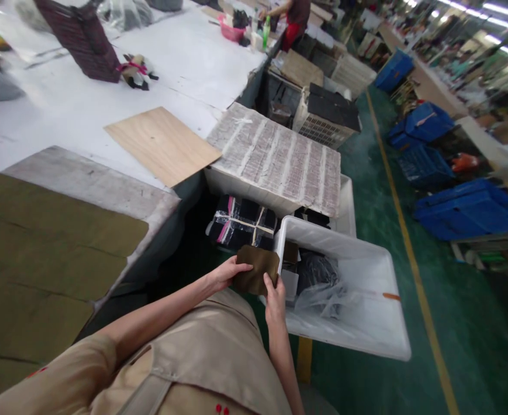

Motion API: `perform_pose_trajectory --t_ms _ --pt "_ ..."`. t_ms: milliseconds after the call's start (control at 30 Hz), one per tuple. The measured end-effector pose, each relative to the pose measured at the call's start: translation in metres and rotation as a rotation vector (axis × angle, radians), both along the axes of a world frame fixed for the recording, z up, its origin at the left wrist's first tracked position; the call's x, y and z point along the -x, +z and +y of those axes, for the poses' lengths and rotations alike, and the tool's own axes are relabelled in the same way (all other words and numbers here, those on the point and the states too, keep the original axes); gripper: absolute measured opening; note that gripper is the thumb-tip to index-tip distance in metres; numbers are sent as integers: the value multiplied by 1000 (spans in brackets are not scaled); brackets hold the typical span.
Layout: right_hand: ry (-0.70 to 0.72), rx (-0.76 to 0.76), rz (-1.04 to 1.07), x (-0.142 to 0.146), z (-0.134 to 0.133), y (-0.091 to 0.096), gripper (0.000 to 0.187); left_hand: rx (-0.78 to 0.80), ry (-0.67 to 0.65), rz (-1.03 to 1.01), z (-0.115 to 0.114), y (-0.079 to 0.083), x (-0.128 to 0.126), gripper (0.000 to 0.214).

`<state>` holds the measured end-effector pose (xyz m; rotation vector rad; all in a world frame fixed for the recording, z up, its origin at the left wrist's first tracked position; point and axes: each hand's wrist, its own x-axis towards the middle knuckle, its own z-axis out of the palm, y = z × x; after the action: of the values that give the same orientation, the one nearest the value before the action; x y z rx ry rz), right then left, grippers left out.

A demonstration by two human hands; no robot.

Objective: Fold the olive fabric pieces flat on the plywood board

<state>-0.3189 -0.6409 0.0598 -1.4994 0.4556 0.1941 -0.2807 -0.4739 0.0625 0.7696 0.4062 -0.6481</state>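
Observation:
Between my two hands is a brown fabric piece (pixel 256 268) with cut-off corners, held in front of my body. My left hand (pixel 228 272) grips its left edge, thumb on top. On its right edge, my right hand (pixel 275 294) pinches it with the thumb over the top; its other fingers are mostly hidden underneath. Just right of the piece stands a white plastic bin (pixel 361 311) with clear plastic wrap (pixel 331 297) and a dark bundle (pixel 316 274) inside. Beyond my hands lies a strapped dark bundle (pixel 245 222) with pink strips.
Olive fabric panels (pixel 41 248) lie on the table at left, near a plywood sheet (pixel 162 144). A striped board (pixel 279 155) covers another bin. Blue crates (pixel 470 207) line the right side past a yellow floor line (pixel 403 230). Another person (pixel 294 20) stands at the far table end.

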Motion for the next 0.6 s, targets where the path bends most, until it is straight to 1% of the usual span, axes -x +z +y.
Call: perform_pose_trajectory --t_ms 100,200,367,467,600 --pt "31 -80 19 -14 19 3 47 -13 54 -1 21 -2 -2 42" --pt "117 -160 56 -31 33 9 49 -10 86 5 39 -2 -5 41" --pt "232 -190 128 -59 48 14 48 7 138 69 58 -7 -11 43" --pt "255 -194 152 -76 57 9 49 0 180 122 69 -9 -17 40" --pt "333 -238 226 -100 66 -1 59 -37 252 163 84 -7 -27 35"
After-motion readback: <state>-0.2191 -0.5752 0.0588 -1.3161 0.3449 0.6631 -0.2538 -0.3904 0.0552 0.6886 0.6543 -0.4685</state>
